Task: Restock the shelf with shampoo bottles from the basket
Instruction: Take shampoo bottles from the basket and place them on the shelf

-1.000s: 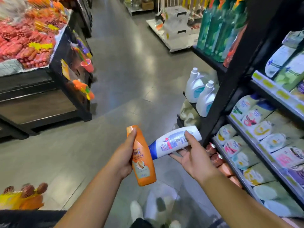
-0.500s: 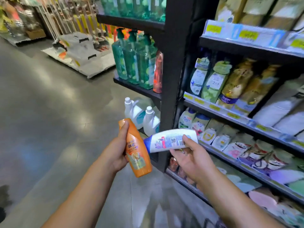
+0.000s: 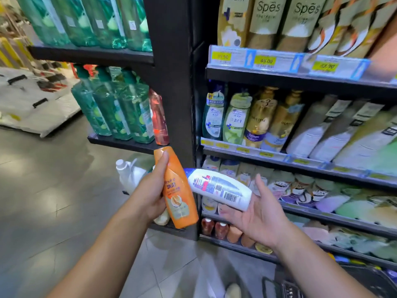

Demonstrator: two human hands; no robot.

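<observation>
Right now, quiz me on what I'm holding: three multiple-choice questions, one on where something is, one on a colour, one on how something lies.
1. Where is the white bottle?
A. on the top shelf
B. on the right hand
C. on the floor

2. What colour is the bottle in the left hand?
A. orange
B. green
C. purple

3. How does the white bottle lie?
A. standing upright
B. upside down
C. on its side, cap toward the orange bottle

Answers:
1 B: the white bottle rests across the right hand, in front of the shelves.
2 A: the left hand grips an orange bottle.
3 C: the white bottle lies sideways and its cap points at the orange bottle.
</observation>
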